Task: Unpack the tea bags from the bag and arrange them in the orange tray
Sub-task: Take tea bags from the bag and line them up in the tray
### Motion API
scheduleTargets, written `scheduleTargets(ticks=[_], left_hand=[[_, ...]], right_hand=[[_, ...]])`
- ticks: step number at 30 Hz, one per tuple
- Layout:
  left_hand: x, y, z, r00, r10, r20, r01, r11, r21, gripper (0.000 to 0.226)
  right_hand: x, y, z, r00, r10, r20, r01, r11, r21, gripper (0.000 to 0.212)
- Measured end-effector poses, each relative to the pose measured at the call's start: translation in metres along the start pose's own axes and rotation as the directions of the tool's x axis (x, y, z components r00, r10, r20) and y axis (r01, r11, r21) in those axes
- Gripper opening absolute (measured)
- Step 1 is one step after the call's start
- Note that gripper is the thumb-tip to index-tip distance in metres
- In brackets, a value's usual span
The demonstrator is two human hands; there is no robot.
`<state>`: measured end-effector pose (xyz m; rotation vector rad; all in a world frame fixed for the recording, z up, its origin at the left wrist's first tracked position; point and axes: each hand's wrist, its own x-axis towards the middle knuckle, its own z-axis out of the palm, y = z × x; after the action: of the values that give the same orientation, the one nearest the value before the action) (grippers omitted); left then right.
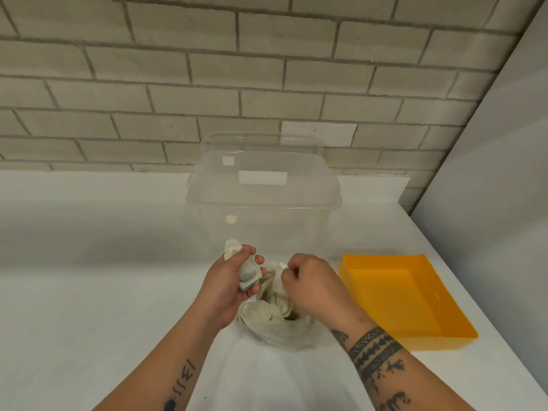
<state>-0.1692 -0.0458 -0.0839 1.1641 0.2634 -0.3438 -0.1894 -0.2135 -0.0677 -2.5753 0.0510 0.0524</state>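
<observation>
A clear plastic bag (277, 332) lies on the white counter in front of me, with several pale tea bags (258, 312) inside it. My left hand (228, 284) sits at the bag's left side, closed around a tea bag (247, 272) and a bunched bit of white material above the fingers. My right hand (311, 284) is over the bag's mouth, fingers pinched on a white tea bag (280, 281). The orange tray (439, 336) rests to the right of the bag and holds nothing.
A large clear plastic tub (264, 185) with a lid stands just behind the bag. A brick wall runs along the back of the white counter (89, 262). A grey panel borders the counter on the right.
</observation>
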Motion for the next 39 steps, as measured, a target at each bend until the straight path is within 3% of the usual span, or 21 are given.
scheduleTargets(ticks=[4,9,12,15,17,21,26,32,36,39], left_hand=[[-0.002,0.007,0.005,0.998,-0.018,0.052,0.01,0.989,0.147,0.033],[-0.007,0.008,0.008,0.951,-0.068,0.302,-0.013,0.967,0.256,0.06],[-0.006,0.006,0.003,0.954,-0.057,0.293,-0.034,0.954,0.298,0.052],[-0.004,0.005,0.002,0.982,-0.031,0.185,-0.013,0.972,0.236,0.036],[-0.005,0.005,0.001,0.992,-0.019,0.126,-0.003,0.985,0.175,0.027],[-0.006,0.005,-0.002,0.998,0.0,0.07,-0.006,0.996,0.089,0.021],[-0.006,0.0,-0.001,0.999,0.017,0.037,-0.018,0.999,0.038,0.012],[-0.008,-0.001,-0.002,0.998,0.04,0.057,-0.042,0.998,0.044,0.035],[-0.008,-0.001,0.002,0.999,0.045,0.028,-0.048,0.994,0.095,0.018],[-0.009,0.001,0.011,0.996,0.071,0.046,-0.078,0.981,0.178,0.018]], right_hand=[[0.0,-0.005,-0.033,0.994,-0.09,0.068,0.076,0.98,0.184,0.023],[0.007,-0.01,-0.044,0.986,-0.146,0.081,0.125,0.966,0.227,0.015],[0.009,-0.007,-0.039,0.992,-0.12,0.047,0.098,0.938,0.332,0.007],[0.007,0.001,-0.034,0.999,-0.033,0.031,0.015,0.885,0.464,0.006],[0.001,0.008,-0.031,0.998,0.042,0.036,-0.053,0.925,0.377,0.005],[-0.015,0.01,-0.011,0.976,0.136,0.173,-0.144,0.989,0.037,0.021],[-0.019,0.008,0.021,0.971,0.159,0.18,-0.144,0.985,-0.091,0.024],[-0.016,0.015,0.002,0.957,0.211,0.2,-0.265,0.916,0.3,0.023],[-0.013,0.021,-0.02,0.944,0.172,0.28,-0.305,0.777,0.55,0.023],[-0.011,0.021,-0.047,0.946,0.107,0.304,-0.3,0.639,0.708,0.026]])
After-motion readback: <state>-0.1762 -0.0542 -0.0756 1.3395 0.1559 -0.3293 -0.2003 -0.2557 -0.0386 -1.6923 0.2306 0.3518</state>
